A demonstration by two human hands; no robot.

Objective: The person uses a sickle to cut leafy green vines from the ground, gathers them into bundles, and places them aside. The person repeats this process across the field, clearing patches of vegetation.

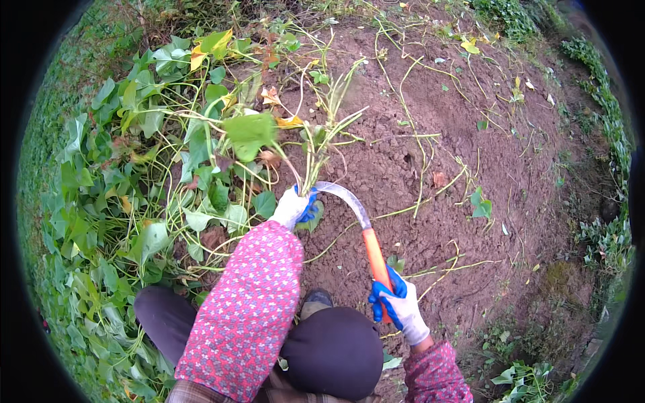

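Observation:
My left hand (295, 207), in a white glove with a blue coated palm, grips a bundle of leafy vine stems (315, 156). The stems fan upward from the fist, and one broad green leaf (249, 135) among them is blurred. Around the orange handle (377, 259) of a sickle my right hand (399, 304), gloved the same way, is closed. The sickle's curved metal blade (347, 198) arches up and left, its tip end reaching the stems beside my left fist. Whether the edge touches the stems is hidden by the glove and stalks.
Dense heart-leaved vines (121, 201) cover the ground on the left. Brown soil (453, 166) with scattered cut stems (413, 131) spreads to the right. My bent knee (332, 350) and shoe (316, 300) are close below my hands. A green strip of plants (607, 111) borders the far right.

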